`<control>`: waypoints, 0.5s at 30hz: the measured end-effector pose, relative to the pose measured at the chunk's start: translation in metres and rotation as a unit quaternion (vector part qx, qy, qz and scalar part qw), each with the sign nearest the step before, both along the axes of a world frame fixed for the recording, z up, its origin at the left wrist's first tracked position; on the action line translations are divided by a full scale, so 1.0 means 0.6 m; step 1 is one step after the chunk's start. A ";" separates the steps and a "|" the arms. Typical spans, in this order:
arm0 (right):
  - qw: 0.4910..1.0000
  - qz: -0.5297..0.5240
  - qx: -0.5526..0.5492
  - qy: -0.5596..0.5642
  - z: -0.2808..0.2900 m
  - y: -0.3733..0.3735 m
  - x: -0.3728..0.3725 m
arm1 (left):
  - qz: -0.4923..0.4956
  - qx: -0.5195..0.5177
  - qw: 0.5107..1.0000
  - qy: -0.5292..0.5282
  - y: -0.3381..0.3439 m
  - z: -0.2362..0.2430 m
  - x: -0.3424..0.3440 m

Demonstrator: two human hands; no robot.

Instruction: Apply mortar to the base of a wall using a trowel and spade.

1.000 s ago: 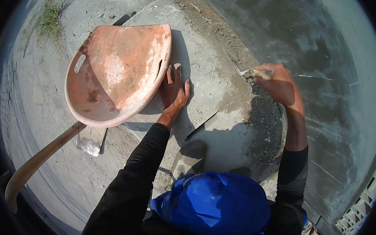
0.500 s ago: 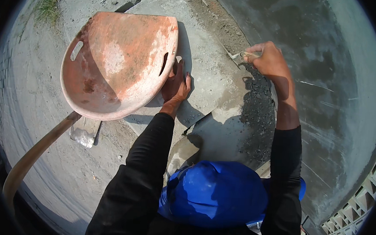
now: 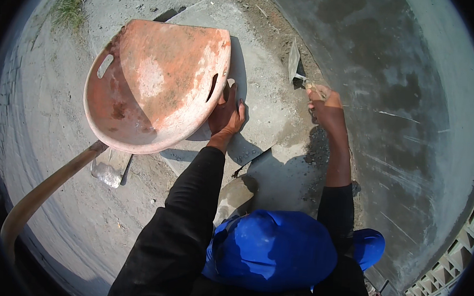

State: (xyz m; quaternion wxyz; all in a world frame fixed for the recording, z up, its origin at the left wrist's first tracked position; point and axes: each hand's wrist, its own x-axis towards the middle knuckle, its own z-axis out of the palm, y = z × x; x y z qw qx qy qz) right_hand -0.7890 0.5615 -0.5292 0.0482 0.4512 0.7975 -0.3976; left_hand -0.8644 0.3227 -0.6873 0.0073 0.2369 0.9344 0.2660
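A pinkish-orange plastic scoop (image 3: 159, 83) with two slot handles stands tilted on the ground at the left. My left hand (image 3: 227, 115) is against its right side, gripping it below the slot; some fingers are hidden behind the rim. My right hand (image 3: 328, 107) is closed round the handle of a pointing trowel (image 3: 294, 60). The trowel's grey blade points away from me, over the dirt strip beside the wall, apart from the scoop. Whether the blade touches the ground I cannot tell.
A grey plastered wall (image 3: 378, 53) rises along the right, with a strip of loose dirt (image 3: 272, 20) at its foot. Concrete slabs (image 3: 262, 90) lie in the middle. A shovel (image 3: 111, 170) with a long wooden handle lies partly under the scoop. My blue-clad knees (image 3: 274, 248) are below.
My right hand has drawn nearer to me with the trowel, and the blade has turned so its face shows. My left hand stays on the scoop; the view has shifted slightly.
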 end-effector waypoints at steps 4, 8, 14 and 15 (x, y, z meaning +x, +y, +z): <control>0.999 -0.034 0.006 -0.016 0.062 -0.056 0.035 | 0.005 -0.001 1.000 -0.001 -0.012 0.008 -0.005; 0.973 0.151 0.170 -0.046 -0.011 -0.001 -0.055 | 0.004 0.033 0.999 -0.032 0.012 0.015 -0.004; 0.974 0.150 0.163 0.043 -0.002 0.030 -0.088 | 0.004 -0.036 0.999 0.022 -0.001 -0.001 -0.004; 0.983 0.111 0.129 0.068 0.024 0.024 -0.080 | 0.003 -0.037 0.999 0.017 -0.006 0.002 -0.004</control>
